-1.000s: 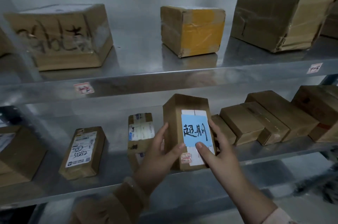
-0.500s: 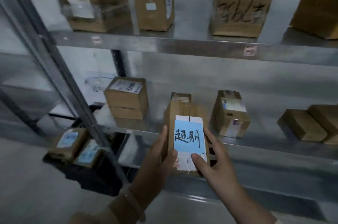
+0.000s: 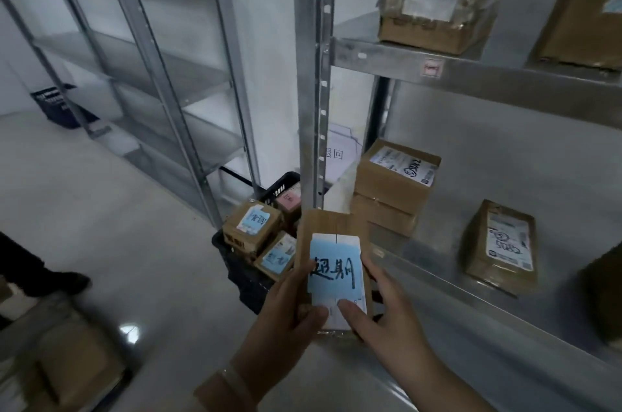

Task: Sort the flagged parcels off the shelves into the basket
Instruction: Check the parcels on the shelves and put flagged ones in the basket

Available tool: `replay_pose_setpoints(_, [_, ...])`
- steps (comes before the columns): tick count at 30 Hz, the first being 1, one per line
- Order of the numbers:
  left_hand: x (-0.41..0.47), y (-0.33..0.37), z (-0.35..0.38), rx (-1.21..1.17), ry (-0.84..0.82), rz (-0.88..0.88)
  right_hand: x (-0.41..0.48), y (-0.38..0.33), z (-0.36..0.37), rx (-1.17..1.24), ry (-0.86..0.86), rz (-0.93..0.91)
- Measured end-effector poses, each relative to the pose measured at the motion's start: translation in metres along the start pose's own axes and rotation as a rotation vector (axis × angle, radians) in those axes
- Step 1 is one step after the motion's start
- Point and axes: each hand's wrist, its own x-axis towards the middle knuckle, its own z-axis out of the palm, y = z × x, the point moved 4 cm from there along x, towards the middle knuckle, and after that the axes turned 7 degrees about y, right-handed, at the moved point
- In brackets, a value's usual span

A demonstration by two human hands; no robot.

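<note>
Flagged parcel [image 3: 331, 226] is lower centre of frame, upright, held clear of the shelves in both hands, in front of the rack post [image 3: 309, 75]. Its blue flag [image 3: 333, 272], black handwriting on it, faces the camera over a white label. Left hand [image 3: 286, 314] grips the left edge: thumb on the front face low down, fingers curled behind and mostly hidden. Right hand [image 3: 387, 314] grips the right edge: thumb pressed on the white label at the bottom, fingers wrapped round the side. Basket [image 3: 242, 277] is black, on the floor [image 3: 101, 209] just left of the parcel and beyond it, beside the post; the parcel is not in it. Basket holds at least three boxes: two blue-flagged [image 3: 254, 226] [image 3: 277, 256], one pink-flagged [image 3: 287, 201]. Right of frame, the mid shelf [image 3: 471, 297] carries two stacked boxes [image 3: 397, 176] near the post and a labelled box [image 3: 501, 243] well apart to the right. Upper shelf [image 3: 471, 75], upper right, carries a taped box [image 3: 437, 1] and another box [image 3: 585, 7] cut by the frame edge. Second rack [image 3: 168, 75] upper left, blue bin [image 3: 55, 105] behind it. Dark shoe [image 3: 50, 280] at left edge. Lower left too blurred to tell.
</note>
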Motion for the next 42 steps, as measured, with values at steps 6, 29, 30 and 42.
replay_pose_setpoints(6, [0.048, -0.028, -0.061, -0.08, 0.157, -0.157, 0.067, -0.001, 0.07, -0.01, -0.24, 0.02])
replay_pose_setpoints(29, [0.287, -0.231, -0.094, 0.062, -0.215, -0.288, 0.122, 0.075, 0.138, -0.466, 0.035, 0.327])
replay_pose_setpoints(30, [0.299, -0.237, -0.09, 0.073, -0.244, -0.28, 0.121, 0.078, 0.141, -0.473, 0.071, 0.351])
replay_pose_setpoints(42, [0.342, -0.279, -0.061, 0.517, -0.56, -0.171, 0.113, 0.085, 0.172, -0.53, 0.203, 0.472])
